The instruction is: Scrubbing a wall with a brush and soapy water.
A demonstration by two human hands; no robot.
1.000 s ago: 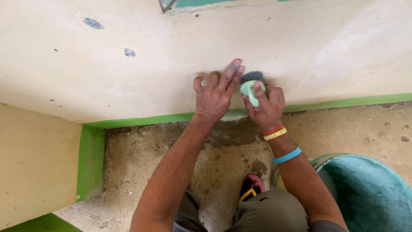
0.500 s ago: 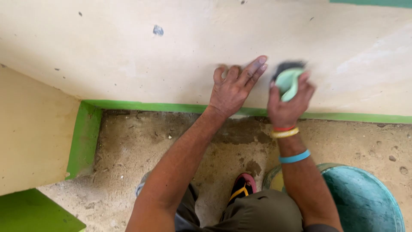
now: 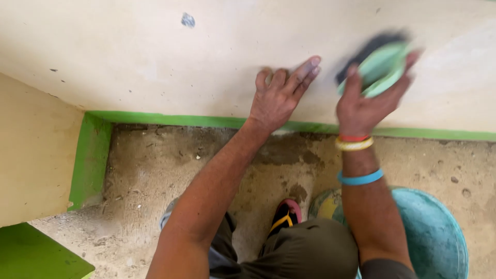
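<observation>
Your right hand (image 3: 372,101), in the upper right of the frame, is closed around a pale green sanding block (image 3: 380,70) with a dark pad on its face; fingers wrap its near edge and the thumb hooks the far side. The block is blurred, so you cannot tell whether its pad lies flat on the cream wall (image 3: 155,62) or is tipped off it. Your left hand (image 3: 279,98) holds nothing: it lies open, fingers spread and pointing toward the upper right, palm pressed on the wall just left of the block.

To work this patch well, it seems best to keep the pad flat to the plaster rather than riding on one edge, since a tilted block would likely score lines. Let the open palm feel the surface just beside the pad and guide you to rough spots. Stay above the green painted band (image 3: 206,121) that runs along the foot of the wall across the middle of the frame, or you may scuff its colour.

The block looks like a rounded, hand-sized plastic holder, mint green, its working face dark grey to black.

At the lower right, a teal bucket (image 3: 439,237) stands on the dusty floor (image 3: 155,170), beside your knee.
</observation>
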